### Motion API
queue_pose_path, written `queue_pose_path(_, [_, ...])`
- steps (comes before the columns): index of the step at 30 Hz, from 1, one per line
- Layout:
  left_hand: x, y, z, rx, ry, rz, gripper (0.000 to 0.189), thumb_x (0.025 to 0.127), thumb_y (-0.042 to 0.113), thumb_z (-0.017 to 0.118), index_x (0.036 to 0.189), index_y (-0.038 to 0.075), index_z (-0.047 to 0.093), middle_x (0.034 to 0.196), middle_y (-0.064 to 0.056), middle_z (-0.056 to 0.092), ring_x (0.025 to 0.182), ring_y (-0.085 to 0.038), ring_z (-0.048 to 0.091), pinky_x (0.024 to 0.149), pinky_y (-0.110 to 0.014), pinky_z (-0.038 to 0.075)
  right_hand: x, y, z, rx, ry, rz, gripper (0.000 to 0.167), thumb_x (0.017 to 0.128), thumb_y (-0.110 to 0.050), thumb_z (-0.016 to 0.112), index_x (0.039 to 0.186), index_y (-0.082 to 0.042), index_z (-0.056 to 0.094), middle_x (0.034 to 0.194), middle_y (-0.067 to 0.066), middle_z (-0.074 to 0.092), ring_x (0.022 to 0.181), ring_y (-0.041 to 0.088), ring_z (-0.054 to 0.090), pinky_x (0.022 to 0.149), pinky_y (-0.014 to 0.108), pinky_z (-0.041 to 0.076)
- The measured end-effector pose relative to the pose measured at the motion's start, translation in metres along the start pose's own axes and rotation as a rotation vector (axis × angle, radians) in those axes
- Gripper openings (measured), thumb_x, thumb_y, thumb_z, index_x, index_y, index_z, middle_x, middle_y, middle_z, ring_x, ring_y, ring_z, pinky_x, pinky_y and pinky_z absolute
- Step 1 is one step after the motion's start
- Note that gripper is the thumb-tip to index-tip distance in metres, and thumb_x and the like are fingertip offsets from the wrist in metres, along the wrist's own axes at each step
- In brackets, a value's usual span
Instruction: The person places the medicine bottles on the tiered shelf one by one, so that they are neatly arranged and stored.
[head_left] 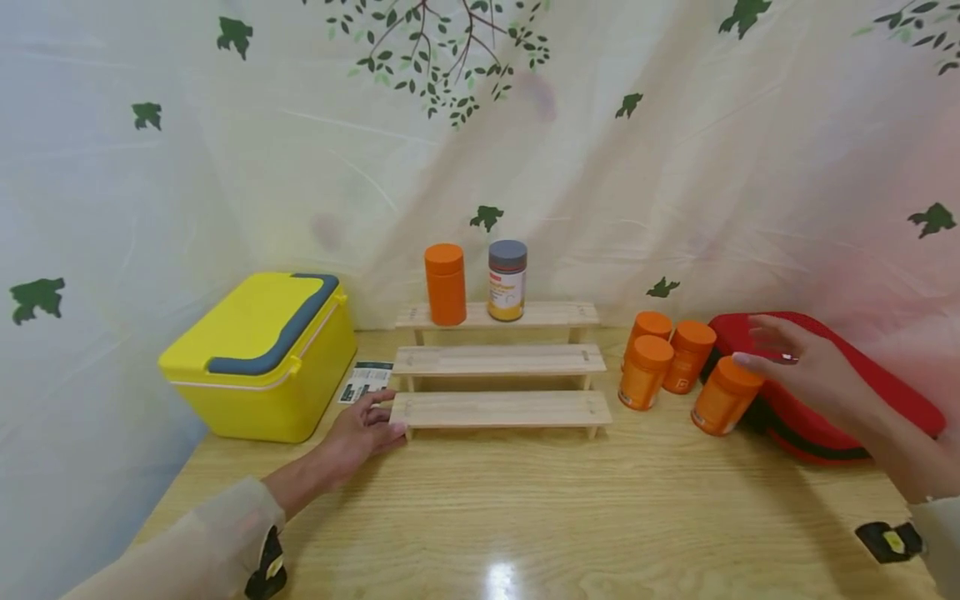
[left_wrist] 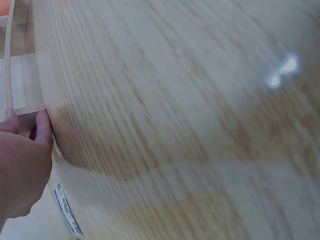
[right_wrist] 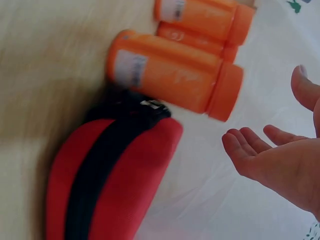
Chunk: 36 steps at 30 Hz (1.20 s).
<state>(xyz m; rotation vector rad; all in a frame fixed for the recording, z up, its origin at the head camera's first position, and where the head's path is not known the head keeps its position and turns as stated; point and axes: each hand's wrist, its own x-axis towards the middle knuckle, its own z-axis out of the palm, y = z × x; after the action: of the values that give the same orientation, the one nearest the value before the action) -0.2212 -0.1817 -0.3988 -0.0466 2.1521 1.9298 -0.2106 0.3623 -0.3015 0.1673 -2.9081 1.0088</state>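
Observation:
My left hand (head_left: 363,427) is at the left end of a three-step wooden rack (head_left: 502,408), gripping the end of its lowest step between thumb and fingers. In the left wrist view, the thumb and fingertips of this hand (left_wrist: 25,160) close on the step's corner. On the top step stand an orange bottle (head_left: 447,287) and a grey-lidded bottle (head_left: 507,283) with a white and yellow label. My right hand (head_left: 813,367) hovers with spread fingers just beside the lid of the nearest orange bottle (head_left: 722,404). The right wrist view shows a gap between this hand (right_wrist: 280,155) and that bottle (right_wrist: 165,72).
Several more orange bottles (head_left: 647,375) cluster right of the rack. Behind my right hand lies a red case (head_left: 892,400) with black trim. A yellow box (head_left: 247,333) with a blue handle stands left, a printed card (head_left: 366,382) beside it. A curtain hangs behind the table.

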Motion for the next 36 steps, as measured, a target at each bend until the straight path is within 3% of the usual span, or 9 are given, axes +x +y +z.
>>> queue_pose_path(3, [0.0, 0.0, 0.0, 0.0, -0.005, 0.009, 0.057, 0.094, -0.007, 0.054, 0.144, 0.004, 0.031, 0.13, -0.028, 0.05, 0.11, -0.033, 0.058, 0.092, -0.041, 0.052, -0.004, 0.01, 0.0, -0.021, -0.017, -0.01, 0.08, 0.094, -0.037, 0.06, 0.151, 0.001, 0.018, 0.144, 0.034, 0.031, 0.12, 0.053, 0.037, 0.078, 0.033, 0.055])
queue_pose_path(5, [0.0, -0.001, 0.0, -0.005, -0.003, 0.007, 0.057, 0.093, -0.008, 0.054, 0.144, 0.004, 0.032, 0.13, -0.027, 0.05, 0.11, -0.033, 0.059, 0.092, -0.041, 0.052, -0.006, 0.014, 0.001, -0.026, -0.03, -0.01, 0.081, 0.094, -0.037, 0.061, 0.151, 0.001, 0.018, 0.144, 0.033, 0.032, 0.12, 0.052, 0.038, 0.071, 0.017, 0.05])
queue_pose_path(15, [0.002, -0.001, -0.001, -0.004, -0.002, 0.01, 0.057, 0.093, -0.006, 0.055, 0.144, 0.004, 0.032, 0.13, -0.027, 0.05, 0.108, -0.031, 0.06, 0.091, -0.039, 0.053, -0.009, 0.026, 0.012, -0.017, -0.055, -0.014, 0.082, 0.092, -0.034, 0.065, 0.149, 0.004, 0.021, 0.139, 0.036, 0.036, 0.119, 0.051, 0.041, 0.069, 0.008, 0.045])
queue_pose_path(21, [0.0, 0.0, 0.001, 0.001, -0.002, 0.005, 0.057, 0.093, -0.006, 0.055, 0.144, 0.004, 0.031, 0.131, -0.027, 0.05, 0.11, -0.031, 0.058, 0.091, -0.039, 0.053, -0.011, 0.029, 0.018, -0.049, -0.072, 0.008, 0.082, 0.091, -0.039, 0.064, 0.148, 0.006, 0.024, 0.14, 0.034, 0.037, 0.118, 0.051, 0.043, 0.078, 0.022, 0.052])
queue_pose_path(24, [-0.001, 0.0, 0.001, -0.005, 0.001, 0.009, 0.057, 0.093, -0.007, 0.056, 0.144, 0.003, 0.031, 0.13, -0.028, 0.05, 0.11, -0.032, 0.059, 0.091, -0.04, 0.053, -0.011, 0.031, 0.021, -0.051, -0.069, -0.008, 0.082, 0.092, -0.037, 0.065, 0.147, 0.008, 0.025, 0.139, 0.035, 0.038, 0.117, 0.052, 0.045, 0.078, 0.019, 0.051])
queue_pose_path(27, [-0.001, 0.0, 0.001, -0.004, 0.002, 0.012, 0.057, 0.093, -0.007, 0.056, 0.144, 0.003, 0.032, 0.129, -0.027, 0.051, 0.109, -0.032, 0.059, 0.091, -0.04, 0.053, -0.011, 0.032, 0.022, -0.051, -0.061, -0.021, 0.08, 0.092, -0.035, 0.064, 0.146, 0.009, 0.025, 0.137, 0.035, 0.039, 0.115, 0.053, 0.046, 0.071, 0.006, 0.043])
queue_pose_path(36, [0.001, -0.001, 0.0, -0.005, 0.001, 0.011, 0.057, 0.093, -0.007, 0.055, 0.144, 0.004, 0.032, 0.13, -0.027, 0.05, 0.11, -0.032, 0.058, 0.091, -0.04, 0.053, -0.008, 0.035, 0.029, -0.004, 0.01, -0.069, 0.068, 0.094, -0.029, 0.062, 0.142, 0.01, 0.033, 0.129, 0.032, 0.046, 0.109, 0.05, 0.051, 0.069, 0.003, 0.043])
